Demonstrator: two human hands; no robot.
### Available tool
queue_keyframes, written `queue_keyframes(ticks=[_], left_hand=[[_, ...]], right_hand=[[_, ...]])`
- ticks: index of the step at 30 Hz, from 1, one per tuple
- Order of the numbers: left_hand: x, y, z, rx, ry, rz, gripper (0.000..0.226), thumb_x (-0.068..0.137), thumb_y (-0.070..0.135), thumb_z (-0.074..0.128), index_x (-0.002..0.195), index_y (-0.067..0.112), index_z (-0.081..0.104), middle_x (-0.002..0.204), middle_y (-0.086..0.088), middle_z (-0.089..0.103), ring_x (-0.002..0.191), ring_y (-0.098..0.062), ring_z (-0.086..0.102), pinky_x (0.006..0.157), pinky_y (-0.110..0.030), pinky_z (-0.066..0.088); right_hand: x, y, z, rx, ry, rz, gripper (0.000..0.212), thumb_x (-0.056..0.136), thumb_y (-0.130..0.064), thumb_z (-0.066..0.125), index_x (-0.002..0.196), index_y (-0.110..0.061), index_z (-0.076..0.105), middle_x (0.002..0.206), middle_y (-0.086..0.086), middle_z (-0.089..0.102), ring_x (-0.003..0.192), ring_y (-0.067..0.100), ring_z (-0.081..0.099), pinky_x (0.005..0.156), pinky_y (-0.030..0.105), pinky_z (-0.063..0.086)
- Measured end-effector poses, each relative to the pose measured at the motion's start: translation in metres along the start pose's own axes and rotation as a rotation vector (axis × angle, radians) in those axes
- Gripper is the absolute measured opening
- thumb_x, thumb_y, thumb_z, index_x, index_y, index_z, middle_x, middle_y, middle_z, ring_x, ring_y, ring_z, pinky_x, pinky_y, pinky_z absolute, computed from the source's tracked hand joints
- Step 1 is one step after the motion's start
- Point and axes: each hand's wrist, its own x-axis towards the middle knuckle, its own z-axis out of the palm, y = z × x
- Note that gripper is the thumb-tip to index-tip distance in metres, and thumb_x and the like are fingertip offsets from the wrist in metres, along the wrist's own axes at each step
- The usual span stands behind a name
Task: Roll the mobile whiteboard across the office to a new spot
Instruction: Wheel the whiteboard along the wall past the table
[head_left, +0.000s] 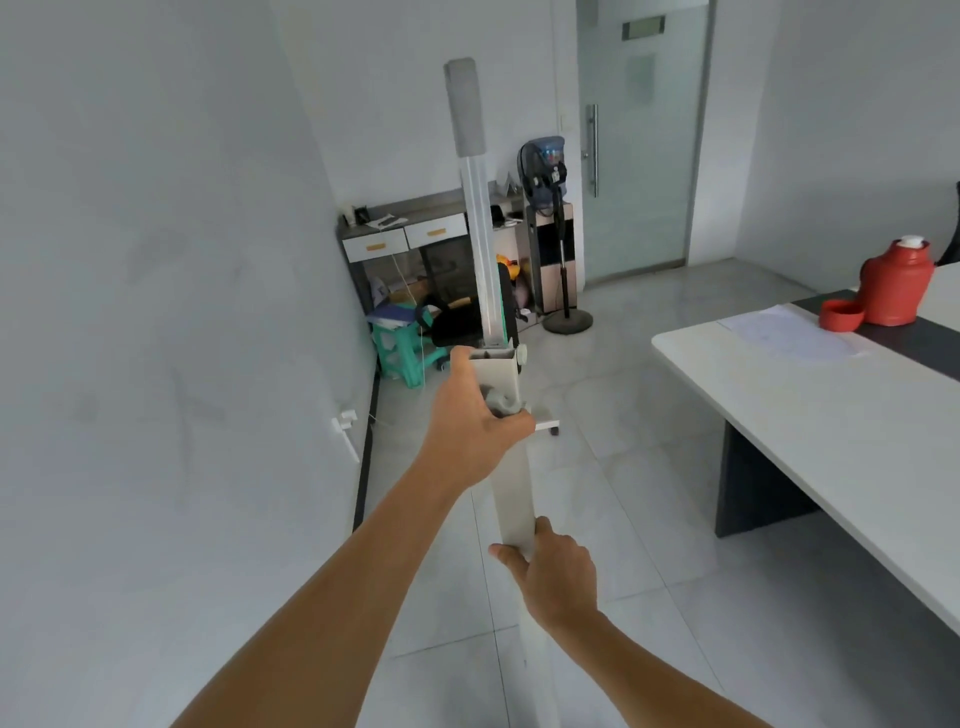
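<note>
Holding the whiteboard (511, 499) edge-on by its upright post, your left hand (475, 421) has its grip wrapped near the clamp; right hand (553, 566) clasps the post lower down; risk: the castor (555, 431) catching, or clipping the tabletop (779, 395) close on your right.

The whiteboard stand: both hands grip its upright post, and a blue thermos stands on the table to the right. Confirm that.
Not quite. In the head view the left hand and the right hand do grip the whiteboard stand by its upright post, and a thermos does stand on the table to the right, but it is red, not blue.
</note>
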Motion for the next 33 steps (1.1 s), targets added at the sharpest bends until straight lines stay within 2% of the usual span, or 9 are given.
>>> queue_keyframes(ticks=[3,4,7,12,15,18,21,26,33], left_hand=[[0.045,-0.024,-0.019,-0.013,-0.028,0.009,0.064,0.071,0.007,0.077,0.118,0.019,0.035,0.091,0.002,0.054,0.082,-0.014,0.060,0.066,-0.023,0.055],[0.059,-0.032,-0.023,-0.014,-0.041,0.010,0.064,0.071,0.007,0.077,0.118,0.017,0.036,0.093,0.000,0.056,0.083,-0.015,0.060,0.067,-0.025,0.057],[0.103,-0.054,-0.034,-0.033,-0.072,0.028,0.065,0.069,0.008,0.076,0.120,0.016,0.036,0.100,-0.012,0.061,0.091,-0.026,0.064,0.075,-0.043,0.060],[0.177,-0.093,-0.053,-0.043,-0.138,0.058,0.065,0.065,0.020,0.074,0.117,0.020,0.036,0.099,-0.012,0.062,0.091,-0.027,0.065,0.077,-0.051,0.058],[0.221,-0.115,-0.070,-0.047,-0.167,0.062,0.070,0.061,0.025,0.073,0.119,0.022,0.035,0.097,-0.010,0.064,0.090,-0.026,0.066,0.080,-0.052,0.057],[0.265,-0.139,-0.088,-0.074,-0.209,0.079,0.068,0.067,0.015,0.075,0.122,0.020,0.035,0.097,-0.013,0.064,0.090,-0.026,0.066,0.084,-0.051,0.055],[0.308,-0.162,-0.102,-0.090,-0.259,0.107,0.071,0.071,0.013,0.075,0.129,0.016,0.033,0.101,-0.014,0.064,0.092,-0.024,0.065,0.087,-0.049,0.055],[0.385,-0.197,-0.115,-0.112,-0.301,0.161,0.059,0.070,0.010,0.076,0.115,0.021,0.039,0.095,0.000,0.062,0.089,-0.014,0.065,0.083,-0.041,0.058],[0.505,-0.242,-0.118,-0.135,-0.322,0.205,0.055,0.074,0.010,0.075,0.113,0.023,0.039,0.093,0.011,0.058,0.082,0.004,0.061,0.065,-0.014,0.053]], right_hand=[[0.046,-0.020,0.023,-0.017,0.004,0.017,0.058,0.081,-0.069,0.049,0.099,-0.014,0.053,0.083,0.005,0.071,0.074,0.027,0.067,0.063,0.034,0.050],[0.060,-0.025,0.030,-0.020,0.006,0.025,0.058,0.081,-0.069,0.049,0.099,-0.014,0.052,0.083,0.005,0.071,0.073,0.027,0.067,0.062,0.034,0.049],[0.099,-0.039,0.048,-0.036,0.022,0.052,0.057,0.081,-0.068,0.048,0.097,-0.014,0.051,0.081,0.005,0.070,0.073,0.028,0.066,0.059,0.032,0.043],[0.168,-0.068,0.081,-0.069,0.063,0.130,0.058,0.082,-0.068,0.047,0.099,-0.013,0.050,0.085,0.007,0.070,0.077,0.030,0.065,0.063,0.034,0.046],[0.208,-0.089,0.103,-0.079,0.085,0.185,0.060,0.082,-0.069,0.046,0.102,-0.013,0.049,0.088,0.009,0.070,0.081,0.031,0.065,0.065,0.035,0.047],[0.251,-0.113,0.123,-0.080,0.092,0.238,0.059,0.082,-0.069,0.046,0.101,-0.012,0.048,0.090,0.010,0.069,0.081,0.032,0.064,0.062,0.034,0.042],[0.290,-0.132,0.143,-0.088,0.108,0.272,0.059,0.083,-0.068,0.046,0.102,-0.012,0.048,0.091,0.010,0.069,0.082,0.033,0.064,0.061,0.033,0.037],[0.362,-0.154,0.169,-0.063,0.128,0.324,0.057,0.083,-0.066,0.049,0.098,-0.012,0.048,0.092,0.011,0.070,0.083,0.034,0.064,0.060,0.033,0.036],[0.485,-0.170,0.202,-0.049,0.110,0.359,0.058,0.084,-0.067,0.047,0.103,-0.013,0.047,0.086,0.007,0.065,0.081,0.030,0.064,0.062,0.034,0.044]])
